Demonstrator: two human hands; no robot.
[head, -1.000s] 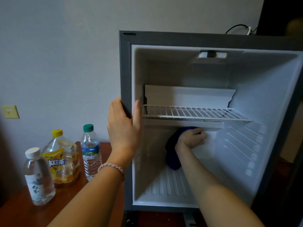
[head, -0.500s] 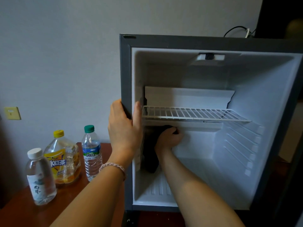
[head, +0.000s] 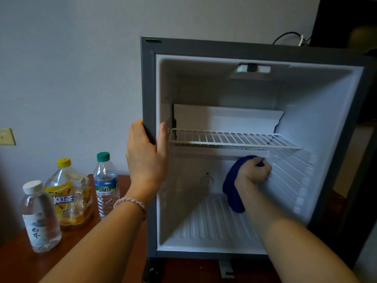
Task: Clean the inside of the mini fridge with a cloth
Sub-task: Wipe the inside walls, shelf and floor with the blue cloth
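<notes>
The mini fridge (head: 147,82) stands open with a dark grey frame and a white inside. A white wire shelf (head: 230,138) crosses its middle. My left hand (head: 145,154) grips the fridge's left front edge, thumb inside and fingers round the outside. My right hand (head: 254,172) is deep inside, under the shelf at the back right, fingers curled round a dark blue cloth (head: 232,190). The cloth is bunched against the back wall near the right corner and its loose end hangs down toward the ribbed floor.
Three bottles stand on a brown wooden table (head: 12,260) to the left: a white-capped water bottle (head: 39,217), a yellow-capped tea bottle (head: 70,197) and a green-capped water bottle (head: 106,184). A grey wall is behind. Cables (head: 289,37) lie on the fridge top.
My right hand has carried the cloth along the back wall, from the left side under the shelf to the right corner. My left hand has stayed on the fridge edge.
</notes>
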